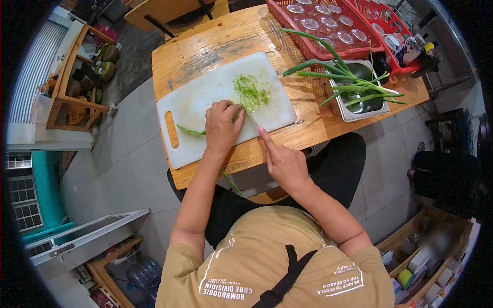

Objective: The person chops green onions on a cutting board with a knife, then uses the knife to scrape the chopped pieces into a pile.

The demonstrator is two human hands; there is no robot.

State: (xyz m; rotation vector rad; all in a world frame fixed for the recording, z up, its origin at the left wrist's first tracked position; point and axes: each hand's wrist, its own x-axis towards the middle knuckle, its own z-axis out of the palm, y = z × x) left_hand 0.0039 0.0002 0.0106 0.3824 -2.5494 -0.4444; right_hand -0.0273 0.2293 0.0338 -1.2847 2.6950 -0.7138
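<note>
My left hand (222, 123) is closed over a green onion (191, 131) on the white cutting board (197, 97); its green end sticks out to the left. A knife (250, 116) is in my right hand (284, 163), its blade resting at the board beside my left fingertips. The knife's handle is hidden in my fist. A loose heap of chopped green onion (250, 91) lies just beyond the blade. Another green leaf (231, 182) hangs below the table edge near my left forearm.
Whole green onions (354, 82) lie across a steel container (359, 114) at the table's right. Behind it stand a red crate (328, 49) of upturned glasses and a second red basket (398, 64). The wooden table (205, 43) edge runs close to my lap.
</note>
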